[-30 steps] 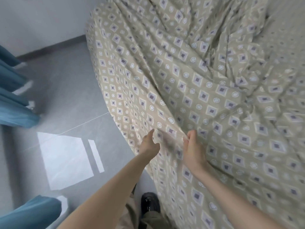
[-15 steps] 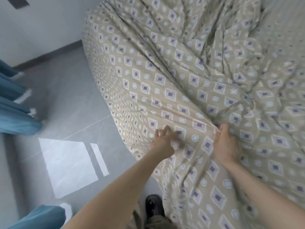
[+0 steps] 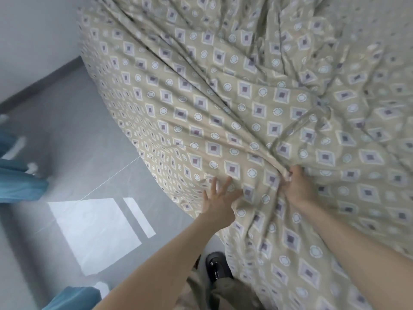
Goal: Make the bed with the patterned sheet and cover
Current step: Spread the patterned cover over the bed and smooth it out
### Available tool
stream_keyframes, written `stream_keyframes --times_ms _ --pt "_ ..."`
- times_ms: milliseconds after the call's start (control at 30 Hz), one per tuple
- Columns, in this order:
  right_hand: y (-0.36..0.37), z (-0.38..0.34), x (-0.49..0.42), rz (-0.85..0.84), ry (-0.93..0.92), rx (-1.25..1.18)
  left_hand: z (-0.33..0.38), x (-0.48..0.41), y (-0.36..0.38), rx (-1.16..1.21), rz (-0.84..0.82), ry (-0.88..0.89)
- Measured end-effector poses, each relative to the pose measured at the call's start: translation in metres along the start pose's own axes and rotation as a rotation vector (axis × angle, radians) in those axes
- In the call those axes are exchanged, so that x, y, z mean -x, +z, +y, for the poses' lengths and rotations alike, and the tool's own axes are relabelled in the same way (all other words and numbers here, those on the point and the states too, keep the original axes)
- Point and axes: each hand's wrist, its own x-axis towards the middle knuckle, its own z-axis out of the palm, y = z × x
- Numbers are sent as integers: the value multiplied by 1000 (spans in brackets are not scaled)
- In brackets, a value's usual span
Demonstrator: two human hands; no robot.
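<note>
A beige patterned cover (image 3: 223,97) with purple diamonds and pale circles lies rumpled over the bed and hangs down its near side. My right hand (image 3: 296,189) grips a bunched fold of the cover, and creases fan out from that grip toward the upper right. My left hand (image 3: 218,198) lies flat on the cover with fingers spread, just left of the right hand near the bed's edge. The sheet and mattress beneath are hidden.
Grey tiled floor (image 3: 73,135) runs along the bed's left side, with a bright patch of sunlight (image 3: 93,231) on it. Blue curtains (image 3: 15,175) hang at the left edge. My black shoe (image 3: 215,266) stands beside the bed. A pale wall (image 3: 33,36) closes the far left.
Both hands have moved up and right along the cover. The left hand has spread flat on the fabric. The right hand now holds a tighter bunch, pulling new creases.
</note>
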Motion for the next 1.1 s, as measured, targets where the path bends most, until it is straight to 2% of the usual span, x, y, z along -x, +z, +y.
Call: stream_keyframes --times_ms 100,167,367,467,633,800,900,1033,1100 --pt "-21 28 40 40 93 -83 18 10 0 -56 -125 81" --pt "-19 46 57 13 93 -122 21 14 2 -28 -157 73" --pt "-18 119 145 -11 259 -39 56 46 18 34 -280 160" --pt "-12 145 186 -45 343 -105 73 61 34 53 -303 205" --pt "5 183 239 -114 356 -12 101 75 59 56 -325 270" --pt "27 221 256 -116 550 -44 128 73 85 20 -295 344" --pt "40 245 259 -91 514 -103 141 71 104 -1 -269 380" --pt "42 273 262 -57 357 27 164 72 129 -58 -258 418" --pt "39 280 267 -51 327 -33 175 72 140 -84 -245 429"
